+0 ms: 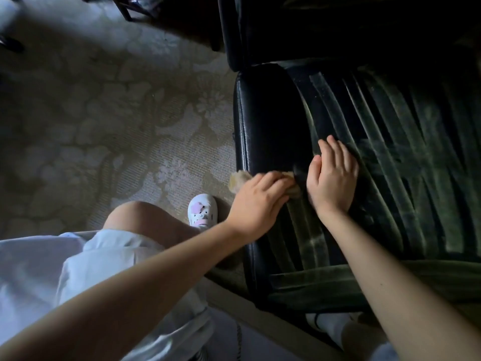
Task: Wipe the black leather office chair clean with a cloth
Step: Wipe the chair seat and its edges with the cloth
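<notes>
The black leather office chair [263, 121] fills the right side of the view, its seat centre covered in ribbed dark green fabric. My left hand [256, 204] presses a small pale yellow cloth [238, 179] onto the seat's left leather edge; most of the cloth is hidden under the palm. My right hand [331, 178] lies flat, fingers straight, on the green seat fabric just right of the left hand.
A patterned beige carpet [104, 113] covers the floor to the left. My bare knee and a white shoe [203, 209] stand close to the chair's left side. Dark furniture legs [130, 9] sit at the top. The chair back [338, 27] rises at the top right.
</notes>
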Motion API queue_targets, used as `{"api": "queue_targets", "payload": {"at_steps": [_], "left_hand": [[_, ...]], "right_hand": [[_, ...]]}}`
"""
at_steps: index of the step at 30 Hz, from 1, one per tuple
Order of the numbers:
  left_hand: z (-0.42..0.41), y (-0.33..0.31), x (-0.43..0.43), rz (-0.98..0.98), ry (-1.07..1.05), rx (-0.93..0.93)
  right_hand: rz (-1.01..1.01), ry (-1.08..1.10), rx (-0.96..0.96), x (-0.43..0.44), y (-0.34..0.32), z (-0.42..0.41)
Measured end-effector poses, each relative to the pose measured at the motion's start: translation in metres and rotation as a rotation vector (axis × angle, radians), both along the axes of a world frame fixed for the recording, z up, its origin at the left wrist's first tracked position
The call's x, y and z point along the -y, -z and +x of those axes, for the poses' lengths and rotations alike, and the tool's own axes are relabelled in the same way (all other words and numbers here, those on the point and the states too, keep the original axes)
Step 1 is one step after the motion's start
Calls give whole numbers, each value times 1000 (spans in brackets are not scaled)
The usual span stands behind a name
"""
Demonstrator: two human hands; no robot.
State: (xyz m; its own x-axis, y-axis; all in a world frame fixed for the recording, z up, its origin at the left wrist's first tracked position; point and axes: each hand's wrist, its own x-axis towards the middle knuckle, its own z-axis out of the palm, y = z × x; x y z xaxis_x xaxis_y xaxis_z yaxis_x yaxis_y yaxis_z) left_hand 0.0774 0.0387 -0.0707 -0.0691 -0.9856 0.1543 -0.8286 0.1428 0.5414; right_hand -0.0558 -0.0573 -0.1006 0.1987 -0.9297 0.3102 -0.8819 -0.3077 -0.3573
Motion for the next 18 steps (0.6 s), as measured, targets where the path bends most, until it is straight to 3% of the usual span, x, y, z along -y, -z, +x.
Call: {"api": "queue_targets", "payload": {"at_steps": [5,9,15,18], "left_hand": [[-16,-5,-46,50,132,-21],[-5,-13,-33,102,166,-194],[19,-25,62,-15,-277,-221],[25,-33,111,-32,-311,-199]], "right_hand": [[56,0,33,0,-5,0],[99,-72,142,2,-14,-8],[95,-128,74,-20,-25,-50],[127,-142,-11,-31,-18,-72]]}}
